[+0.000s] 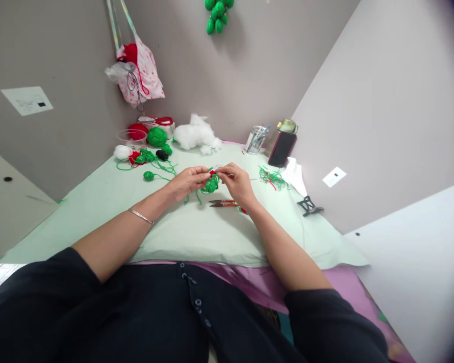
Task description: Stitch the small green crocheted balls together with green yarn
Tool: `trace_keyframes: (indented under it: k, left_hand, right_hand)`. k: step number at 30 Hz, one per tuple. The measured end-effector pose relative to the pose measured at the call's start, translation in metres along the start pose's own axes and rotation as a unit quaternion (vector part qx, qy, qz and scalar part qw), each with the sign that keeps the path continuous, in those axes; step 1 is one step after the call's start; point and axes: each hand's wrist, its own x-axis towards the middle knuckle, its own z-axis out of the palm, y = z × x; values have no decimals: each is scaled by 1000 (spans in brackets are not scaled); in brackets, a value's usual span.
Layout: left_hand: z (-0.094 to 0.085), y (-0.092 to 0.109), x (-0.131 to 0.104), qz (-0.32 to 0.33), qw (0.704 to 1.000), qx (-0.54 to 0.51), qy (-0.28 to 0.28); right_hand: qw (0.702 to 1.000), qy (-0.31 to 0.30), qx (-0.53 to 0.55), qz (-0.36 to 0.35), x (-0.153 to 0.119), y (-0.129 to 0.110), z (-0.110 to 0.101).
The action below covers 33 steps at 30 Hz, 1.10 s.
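Note:
Between my two hands is a small green and red crocheted yarn piece (212,185), with loose green strands hanging from it. My left hand (189,181) pinches its red top from the left. My right hand (234,181) has thumb and fingers pressed together at the same red part, from the right. Whether a needle or hook sits in those right fingers is too small to tell. Just below the hands, a pair of thread snips (223,203) lies on the pale green cloth (196,237), its handle end partly behind my right wrist.
Yarn balls, including a green one (157,136), and white stuffing (196,133) lie at the back left. Green and red yarn scraps (273,177), a leaning phone (282,149), a jar of pens (256,139) and a black stand (309,206) are to the right. Walls close in both sides.

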Motion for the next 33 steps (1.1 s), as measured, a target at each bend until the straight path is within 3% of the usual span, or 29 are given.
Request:
trace_keyframes:
  k: [5,11,24,33]
  left_hand:
    - [3,4,-2,0,1000,-9,25]
    - [2,4,-2,-3,1000,-3,9]
    - [-2,6,-1,2,1000,0,-3]
    - [-9,3,1,-5,999,-25,-24]
  right_hand:
    - [995,-13,-78,-57,-5,0,1]
    - [991,-20,-102,-86,-4,-5,-5]
    - [994,-108,-3,-33,3,0,-20]
    - [992,-112,52,-11,2,-3,-18]
